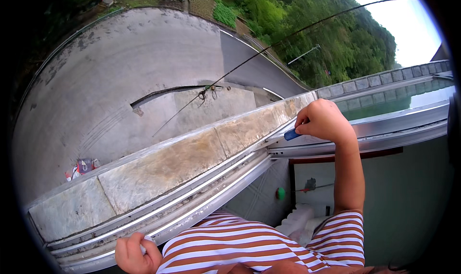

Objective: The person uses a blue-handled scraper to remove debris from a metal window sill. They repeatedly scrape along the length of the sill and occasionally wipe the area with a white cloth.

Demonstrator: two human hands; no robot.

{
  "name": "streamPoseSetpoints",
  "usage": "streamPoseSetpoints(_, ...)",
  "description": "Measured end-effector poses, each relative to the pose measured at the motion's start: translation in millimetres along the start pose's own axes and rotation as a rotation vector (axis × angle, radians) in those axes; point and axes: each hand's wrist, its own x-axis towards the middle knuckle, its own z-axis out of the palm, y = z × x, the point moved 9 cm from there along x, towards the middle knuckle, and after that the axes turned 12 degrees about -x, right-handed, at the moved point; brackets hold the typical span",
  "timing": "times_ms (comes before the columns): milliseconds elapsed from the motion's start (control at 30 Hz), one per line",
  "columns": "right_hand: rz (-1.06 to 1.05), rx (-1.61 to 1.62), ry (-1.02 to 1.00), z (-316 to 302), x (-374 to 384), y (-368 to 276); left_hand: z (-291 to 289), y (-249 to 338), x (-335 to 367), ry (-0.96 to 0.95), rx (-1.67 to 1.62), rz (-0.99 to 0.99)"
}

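Note:
My right hand (322, 121) is out at the window frame, its fingers pinched round a small blue object (291, 134), which looks like a short handle. What lies at its far end cannot be made out against the metal. It is beside the corner where the sliding sash (384, 125) meets the aluminium window track (192, 192). At the lower left, my left hand (138, 255) is closed by the near edge of the track. A bit of something white (148, 240), perhaps a wad of tissue or cloth, shows between its fingers. Dirt lies in the track's grooves.
A stone-tiled ledge (163, 175) runs outside the track, with a drop to the concrete yard (120, 72) beyond. A dark cable (269, 47) crosses the view outside. Indoors, a green ball-like thing (281, 193) is under my right arm.

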Motion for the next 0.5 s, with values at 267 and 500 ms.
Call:
streamPoseSetpoints(267,-0.084,0.036,0.389,7.6,-55.4,-9.4,-0.1,-4.5,-2.3,-0.012,-0.033,-0.013)
streamPoseSetpoints(500,0.012,0.044,0.523,14.1,-85.7,-12.8,-2.3,0.4,-0.8,0.070,-0.047,-0.030)
